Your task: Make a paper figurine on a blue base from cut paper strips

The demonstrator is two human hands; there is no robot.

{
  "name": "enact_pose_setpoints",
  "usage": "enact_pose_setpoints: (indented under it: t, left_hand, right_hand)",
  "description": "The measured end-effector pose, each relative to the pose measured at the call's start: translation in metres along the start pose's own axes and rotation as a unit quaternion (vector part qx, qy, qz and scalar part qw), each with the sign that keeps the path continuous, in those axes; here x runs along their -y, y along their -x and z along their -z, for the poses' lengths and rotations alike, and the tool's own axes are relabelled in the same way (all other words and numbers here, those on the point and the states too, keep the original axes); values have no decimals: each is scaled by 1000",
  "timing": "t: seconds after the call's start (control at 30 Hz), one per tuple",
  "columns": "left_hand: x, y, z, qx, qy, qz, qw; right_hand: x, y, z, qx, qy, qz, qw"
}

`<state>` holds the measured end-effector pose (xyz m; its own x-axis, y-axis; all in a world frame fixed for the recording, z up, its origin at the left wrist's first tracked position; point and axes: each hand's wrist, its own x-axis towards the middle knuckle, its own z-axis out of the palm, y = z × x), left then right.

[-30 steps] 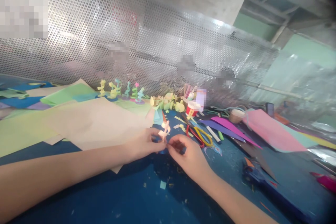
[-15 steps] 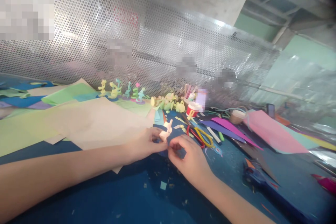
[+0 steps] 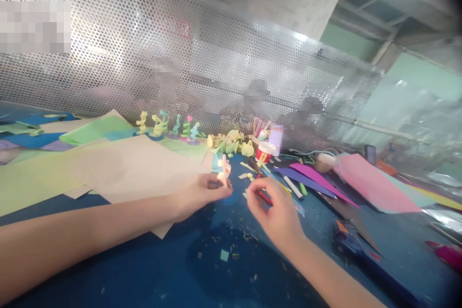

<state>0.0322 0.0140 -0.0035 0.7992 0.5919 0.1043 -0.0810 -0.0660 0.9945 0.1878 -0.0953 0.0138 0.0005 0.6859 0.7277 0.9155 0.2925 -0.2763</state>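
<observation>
The small pale paper figure [image 3: 224, 171] sits mid-frame, pinched in my left hand [image 3: 198, 196]; squeezing hard could crumple it. My right hand [image 3: 279, 214] curls just right of it, whether gripping anything I can't tell; a careless upward sweep could tip the red-and-white cup [image 3: 264, 155].

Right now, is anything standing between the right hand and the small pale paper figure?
Nothing visible stands in the gap between the right hand and the small pale paper figure. The left hand grips the figure low down, so its fingertips partly cover the base.
</observation>
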Motion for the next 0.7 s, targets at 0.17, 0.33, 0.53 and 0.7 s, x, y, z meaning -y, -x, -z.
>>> enact_pose_setpoints:
  t: [0.17, 0.33, 0.53, 0.7]
  left_hand:
    - [4, 1, 3, 34, -23, 31, 999]
    - [6, 2, 3, 67, -77, 59, 993]
    - [8, 1, 1, 104, -54, 15, 993]
    - [7, 1, 1, 79, -117, 11, 990]
  right_hand:
    - [-45, -2, 20, 128, 273, -131, 944]
    - [-51, -2, 27, 114, 276, -135, 945]
    - [-7, -11, 11, 164, -178, -198, 950]
    - [1, -5, 5, 213, -182, -208, 937]
